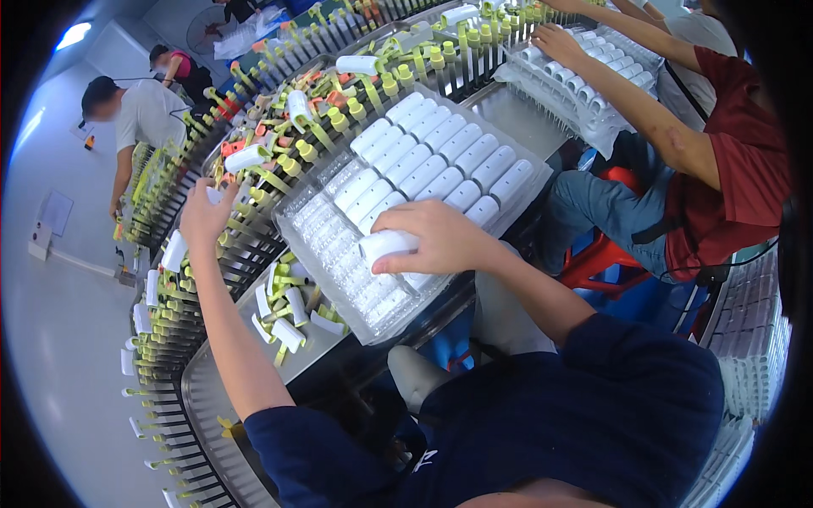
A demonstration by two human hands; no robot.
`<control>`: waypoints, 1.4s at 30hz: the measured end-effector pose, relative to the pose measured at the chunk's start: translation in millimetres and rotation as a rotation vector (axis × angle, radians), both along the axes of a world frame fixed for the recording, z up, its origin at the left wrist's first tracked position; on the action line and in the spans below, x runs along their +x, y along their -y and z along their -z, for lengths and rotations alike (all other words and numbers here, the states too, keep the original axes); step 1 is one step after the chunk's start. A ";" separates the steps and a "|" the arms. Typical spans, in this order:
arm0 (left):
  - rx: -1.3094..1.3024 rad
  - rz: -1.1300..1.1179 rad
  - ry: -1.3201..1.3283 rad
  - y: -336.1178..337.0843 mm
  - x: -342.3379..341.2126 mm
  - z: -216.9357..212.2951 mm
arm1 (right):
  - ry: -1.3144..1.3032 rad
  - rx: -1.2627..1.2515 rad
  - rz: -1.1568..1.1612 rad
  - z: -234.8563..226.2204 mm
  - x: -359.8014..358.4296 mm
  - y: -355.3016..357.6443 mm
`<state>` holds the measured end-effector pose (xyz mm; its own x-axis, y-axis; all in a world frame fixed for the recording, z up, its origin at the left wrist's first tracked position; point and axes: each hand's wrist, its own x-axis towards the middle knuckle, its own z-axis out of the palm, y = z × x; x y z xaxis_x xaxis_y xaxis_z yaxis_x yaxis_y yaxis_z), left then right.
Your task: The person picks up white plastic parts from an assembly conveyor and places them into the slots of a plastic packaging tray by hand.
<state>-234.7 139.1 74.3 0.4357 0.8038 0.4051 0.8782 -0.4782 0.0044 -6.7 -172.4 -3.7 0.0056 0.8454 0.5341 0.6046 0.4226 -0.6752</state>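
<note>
My right hand (pixel 440 237) is closed around a white rounded plastic casing (pixel 388 245), held over a clear plastic tray (pixel 326 233). Rows of similar white casings (pixel 421 175) fill the far and right pockets of this tray, while its left pockets hold none. Reaching out to the left, my left hand (pixel 203 222) has its fingers around another white casing (pixel 214 196) at the moving-line rack. That casing is partly hidden by the fingers. Yellow-green holders (pixel 292 163) stand along the rack beside it, some carrying white casings.
A curved conveyor of black slats (pixel 199 453) runs along the left and back. Orange and yellow-green pieces (pixel 326 102) are heaped behind the holders. Loose casings with yellow-green parts (pixel 288 334) lie left of the tray. A co-worker's arm (pixel 631 110) reaches over another tray (pixel 584 85); stacked trays (pixel 745 339) stand right.
</note>
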 end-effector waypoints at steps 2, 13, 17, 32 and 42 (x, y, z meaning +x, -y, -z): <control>0.140 0.063 0.047 6.8 -21.6 10.3 | 0.012 0.009 0.012 1.3 1.1 -0.8; 0.194 0.892 0.285 162.5 109.9 52.9 | -0.060 0.241 0.084 -8.0 9.8 3.1; -0.114 1.031 0.528 117.2 133.2 103.6 | 0.155 0.195 0.143 -52.0 8.8 -20.1; 0.044 0.467 0.371 138.1 152.5 100.8 | 0.597 0.173 0.332 -61.6 22.6 -233.8; -0.068 0.692 0.516 127.0 159.8 103.4 | 0.571 0.145 0.184 -29.4 -17.9 -270.8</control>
